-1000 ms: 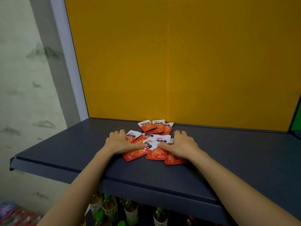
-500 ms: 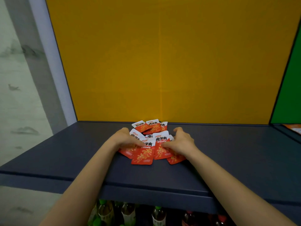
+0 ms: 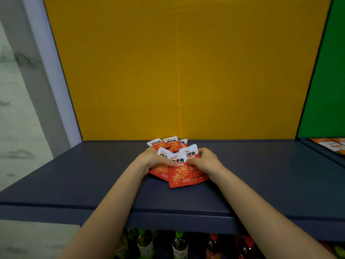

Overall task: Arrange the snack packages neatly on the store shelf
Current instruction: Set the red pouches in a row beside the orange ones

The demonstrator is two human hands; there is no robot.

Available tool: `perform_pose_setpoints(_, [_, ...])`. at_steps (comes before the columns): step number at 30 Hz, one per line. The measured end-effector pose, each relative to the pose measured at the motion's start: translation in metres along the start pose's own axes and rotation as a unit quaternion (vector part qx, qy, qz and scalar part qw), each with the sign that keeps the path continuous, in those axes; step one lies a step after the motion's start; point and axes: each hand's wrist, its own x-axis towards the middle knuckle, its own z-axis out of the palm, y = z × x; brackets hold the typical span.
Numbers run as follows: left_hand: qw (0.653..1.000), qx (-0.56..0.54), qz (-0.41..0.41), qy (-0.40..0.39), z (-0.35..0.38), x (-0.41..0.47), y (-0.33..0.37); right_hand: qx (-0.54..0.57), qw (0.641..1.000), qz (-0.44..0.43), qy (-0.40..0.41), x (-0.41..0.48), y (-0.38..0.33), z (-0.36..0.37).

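Left hand (image 3: 154, 159) and right hand (image 3: 206, 161) grasp the snack packages (image 3: 180, 175) from both sides, fingers curled, probably to squeeze the loose pile into one stack. It lies at the middle of the shelf (image 3: 89, 174), closer to its back edge.

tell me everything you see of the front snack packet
The front packet is a flat pouch, glossy like plastic foil: white top band with dark characters, red-orange body showing a yellowish snack picture. It lies on top of the pile, bottom edge toward the camera, on the dark blue shelf. The left hand and right hand grip the pile from either side, thumbs on its top band.
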Motion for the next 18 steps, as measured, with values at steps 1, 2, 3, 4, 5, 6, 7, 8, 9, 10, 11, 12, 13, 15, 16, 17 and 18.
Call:
perform_pose_setpoints(1, [1.000,-0.024,-0.005,-0.009,0.001,-0.001,0.000,0.031,0.999,0.002,-0.011,0.000,0.001,-0.001])
perform_pose_setpoints(2, [0.999,-0.049,-0.009,-0.023,0.003,-0.002,-0.001,0.062,0.998,0.004,-0.023,-0.001,0.002,-0.001])
perform_pose_setpoints(3, [0.996,-0.075,-0.010,-0.040,0.005,-0.004,-0.002,0.089,0.996,0.007,-0.033,-0.003,0.002,-0.002])
perform_pose_setpoints(4, [0.993,-0.100,-0.008,-0.054,0.008,-0.005,-0.003,0.111,0.993,0.010,-0.040,-0.004,0.002,-0.002])
perform_pose_setpoints(5, [0.990,-0.125,-0.003,-0.061,0.011,-0.005,-0.004,0.131,0.990,0.013,-0.043,-0.006,0.002,-0.003])
perform_pose_setpoints(6, [0.987,-0.147,0.003,-0.059,0.014,-0.005,-0.005,0.148,0.988,0.015,-0.043,-0.007,0.002,-0.003])
perform_pose_setpoints(7, [0.985,-0.163,0.014,-0.053,0.018,-0.006,-0.005,0.161,0.986,0.016,-0.041,-0.007,0.003,-0.003])
perform_pose_setpoints(8, [0.984,-0.172,0.029,-0.043,0.021,-0.008,-0.006,0.170,0.985,0.015,-0.038,-0.008,0.004,-0.003])
perform_pose_setpoints(9, [0.983,-0.175,0.045,-0.036,0.024,-0.010,-0.006,0.177,0.984,0.013,-0.034,-0.009,0.004,-0.003])
perform_pose_setpoints(10, [0.982,-0.175,0.060,-0.029,0.027,-0.012,-0.007,0.182,0.983,0.012,-0.029,-0.010,0.005,-0.002])
perform_pose_setpoints(11, [0.982,-0.174,0.075,-0.025,0.030,-0.013,-0.009,0.189,0.982,0.012,-0.026,-0.011,0.005,-0.003])
perform_pose_setpoints(12, [0.980,-0.175,0.088,-0.023,0.032,-0.014,-0.011,0.197,0.980,0.013,-0.024,-0.012,0.006,-0.003])
perform_pose_setpoints(13, [0.979,-0.180,0.098,-0.022,0.033,-0.016,-0.012,0.203,0.979,0.014,-0.023,-0.013,0.006,-0.003])
perform_pose_setpoints(15, [0.975,-0.195,0.108,-0.024,0.035,-0.019,-0.013,0.212,0.977,0.013,-0.022,-0.018,0.006,-0.004])
perform_pose_setpoints(16, [0.972,-0.207,0.110,-0.027,0.036,-0.020,-0.014,0.220,0.975,0.012,-0.022,-0.021,0.007,-0.005])
perform_pose_setpoints(17, [0.969,-0.219,0.110,-0.035,0.037,-0.023,-0.013,0.230,0.973,0.012,-0.022,-0.024,0.007,-0.006])
perform_pose_setpoints(18, [0.965,-0.233,0.110,-0.042,0.038,-0.024,-0.014,0.241,0.970,0.013,-0.022,-0.027,0.007,-0.007])
